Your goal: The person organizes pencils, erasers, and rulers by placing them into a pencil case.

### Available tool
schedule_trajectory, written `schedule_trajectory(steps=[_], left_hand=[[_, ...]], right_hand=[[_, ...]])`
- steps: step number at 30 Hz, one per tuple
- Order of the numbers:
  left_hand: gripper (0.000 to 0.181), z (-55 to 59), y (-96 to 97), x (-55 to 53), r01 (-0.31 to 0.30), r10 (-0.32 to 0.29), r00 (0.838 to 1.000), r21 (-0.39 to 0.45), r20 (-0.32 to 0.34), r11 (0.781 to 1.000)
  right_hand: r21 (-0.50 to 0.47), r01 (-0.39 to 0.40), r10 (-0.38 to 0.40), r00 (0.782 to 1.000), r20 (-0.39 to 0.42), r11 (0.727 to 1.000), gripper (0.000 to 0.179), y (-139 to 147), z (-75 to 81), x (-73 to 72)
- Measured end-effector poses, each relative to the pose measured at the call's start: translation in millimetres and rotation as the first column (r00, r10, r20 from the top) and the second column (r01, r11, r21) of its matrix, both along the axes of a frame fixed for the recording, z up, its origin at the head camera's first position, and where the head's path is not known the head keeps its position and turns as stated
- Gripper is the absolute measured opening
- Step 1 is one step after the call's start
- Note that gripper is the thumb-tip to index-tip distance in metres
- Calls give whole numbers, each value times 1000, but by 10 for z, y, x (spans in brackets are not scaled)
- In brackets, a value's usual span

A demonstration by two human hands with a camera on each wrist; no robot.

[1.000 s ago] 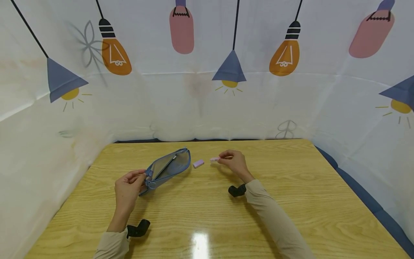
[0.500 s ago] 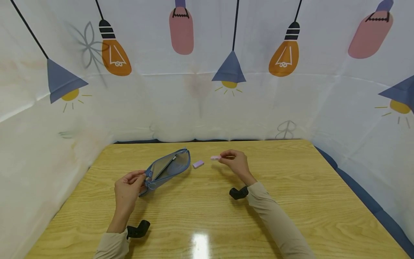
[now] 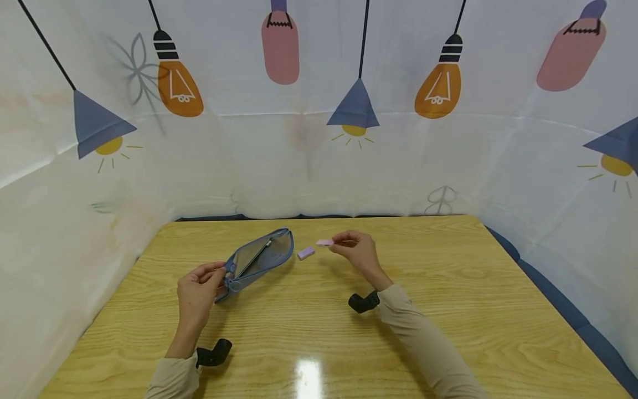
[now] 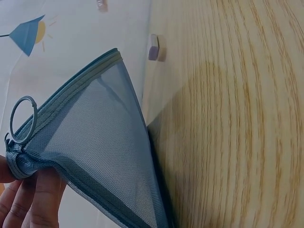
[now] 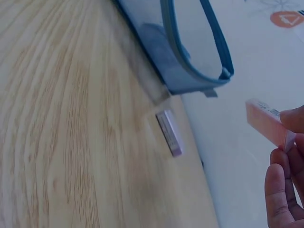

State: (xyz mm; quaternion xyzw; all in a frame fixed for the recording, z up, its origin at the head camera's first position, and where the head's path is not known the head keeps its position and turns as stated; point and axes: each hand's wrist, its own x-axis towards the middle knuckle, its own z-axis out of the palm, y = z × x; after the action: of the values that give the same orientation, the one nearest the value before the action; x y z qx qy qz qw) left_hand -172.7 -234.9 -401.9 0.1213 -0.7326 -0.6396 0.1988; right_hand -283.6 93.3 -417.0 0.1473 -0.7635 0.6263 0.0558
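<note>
My left hand (image 3: 195, 293) pinches the near end of a blue mesh zip pouch (image 3: 259, 274), by the zipper end with the ring pull (image 4: 23, 119). The pouch stands unzipped, its mouth tilted up, and a slim dark pen or pencil (image 3: 255, 257) lies inside. Between thumb and fingertips, my right hand (image 3: 360, 255) holds a pink eraser (image 5: 266, 124) above the table, right of the pouch. A purple eraser (image 3: 305, 253) lies on the table between the pouch's far end and my right hand.
The wooden table (image 3: 309, 321) has its far edge close behind the pouch. A white curtain (image 3: 299, 160) printed with lamps hangs behind and at both sides. Each wrist carries a black camera mount (image 3: 214, 352).
My right hand has shifted slightly left with the pink eraser, closer to the pouch. My left hand and the pouch have stayed in place, as has the purple eraser.
</note>
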Motion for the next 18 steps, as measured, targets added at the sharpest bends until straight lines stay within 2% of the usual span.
schedule_trajectory(steps=[4, 11, 18], left_hand=[[22, -6, -1, 0, 1, -1, 1000, -2, -5, 1000], [23, -14, -4, 0, 5, -5, 1000, 3, 1, 1000], [23, -9, 0, -4, 16, -16, 1000, 1, 6, 1000]], right_hand=[[-4, -31, 31, 999, -12, 1000, 24, -76, 85, 67], [-13, -84, 83, 995, -64, 996, 21, -221, 361, 304], [-41, -118, 115, 991, -66, 992, 20, -343, 381, 360]])
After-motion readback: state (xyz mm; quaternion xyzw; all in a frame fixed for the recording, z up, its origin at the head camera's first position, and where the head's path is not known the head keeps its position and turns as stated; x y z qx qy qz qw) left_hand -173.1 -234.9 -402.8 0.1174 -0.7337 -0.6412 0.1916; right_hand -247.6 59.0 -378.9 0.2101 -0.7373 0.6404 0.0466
